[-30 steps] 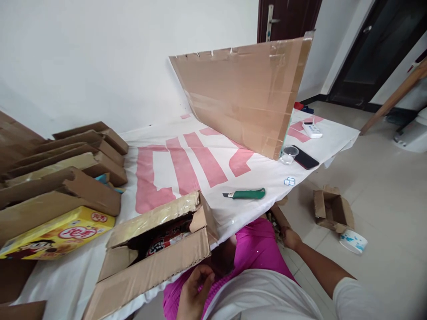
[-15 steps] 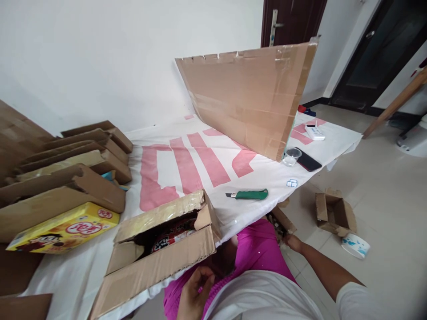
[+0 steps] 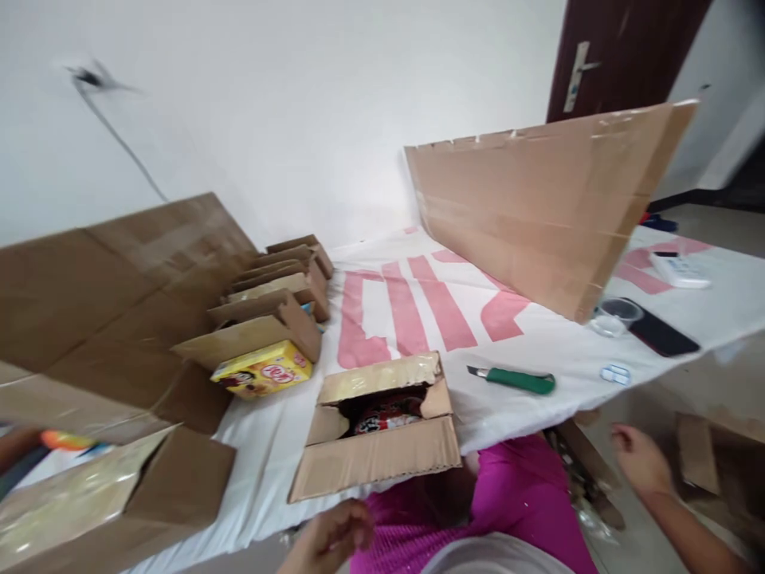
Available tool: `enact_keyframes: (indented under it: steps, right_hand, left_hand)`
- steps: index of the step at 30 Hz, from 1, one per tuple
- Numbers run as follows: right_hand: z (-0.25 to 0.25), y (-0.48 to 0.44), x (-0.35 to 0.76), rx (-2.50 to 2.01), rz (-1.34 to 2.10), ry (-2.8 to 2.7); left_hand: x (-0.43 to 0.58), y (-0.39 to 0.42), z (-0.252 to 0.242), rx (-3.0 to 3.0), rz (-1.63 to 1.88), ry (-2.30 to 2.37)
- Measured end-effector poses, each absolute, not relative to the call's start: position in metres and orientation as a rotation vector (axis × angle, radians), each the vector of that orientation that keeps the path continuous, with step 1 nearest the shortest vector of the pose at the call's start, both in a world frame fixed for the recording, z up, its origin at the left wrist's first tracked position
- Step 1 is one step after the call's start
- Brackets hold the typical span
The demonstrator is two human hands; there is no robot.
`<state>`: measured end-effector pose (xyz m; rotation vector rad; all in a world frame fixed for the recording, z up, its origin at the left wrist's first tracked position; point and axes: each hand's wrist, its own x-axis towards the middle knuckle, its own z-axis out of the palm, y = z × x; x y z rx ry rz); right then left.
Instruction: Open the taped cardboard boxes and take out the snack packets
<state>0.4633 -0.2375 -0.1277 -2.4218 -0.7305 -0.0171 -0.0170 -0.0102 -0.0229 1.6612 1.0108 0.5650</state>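
Observation:
My left hand (image 3: pixel 335 532) hovers just off the table's near edge, with loosely curled fingers and nothing visible in them. Closest to it is an opened cardboard box (image 3: pixel 382 460), its flaps folded outward and dark red printed packets (image 3: pixel 388 416) inside. My right hand (image 3: pixel 641 461) hangs beyond the table edge on the right, slightly blurred, its fingers loosely bent and seemingly empty. On the cloth right of the box lies a green utility knife (image 3: pixel 521 380), blade pointing left and exposed.
Several cardboard boxes (image 3: pixel 304 323) and a yellow printed box (image 3: pixel 263 369) stand at left. A taped box (image 3: pixel 179 486) sits nearer. Cardboard panels (image 3: pixel 526 207) stand behind. A clear cup (image 3: pixel 615 316) and phone (image 3: pixel 663 327) lie right. Another person's arm (image 3: pixel 17 446) shows far left.
My view has swung left, bringing in the large cardboard panel and another person's arm. My right hand has risen from the cardboard scraps on the floor; my left hand remains near the box.

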Motion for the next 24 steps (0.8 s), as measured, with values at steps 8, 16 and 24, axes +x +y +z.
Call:
enact_keyframes:
  steps: [8,16,24]
  right_hand:
    - [0.012,-0.151,0.429,-1.637,-0.177,-0.975]
    - [0.117,-0.043,0.275,-1.305,0.477,-2.287]
    - [0.116,0.017,0.246,-1.66,0.361,-2.707]
  left_hand:
    - [-0.048,0.045,0.086,1.953,1.241,1.189]
    - [0.03,-0.002,0.047,2.766,0.976,0.968]
    - [0.028,-0.013,0.042,2.765,0.995,1.08]
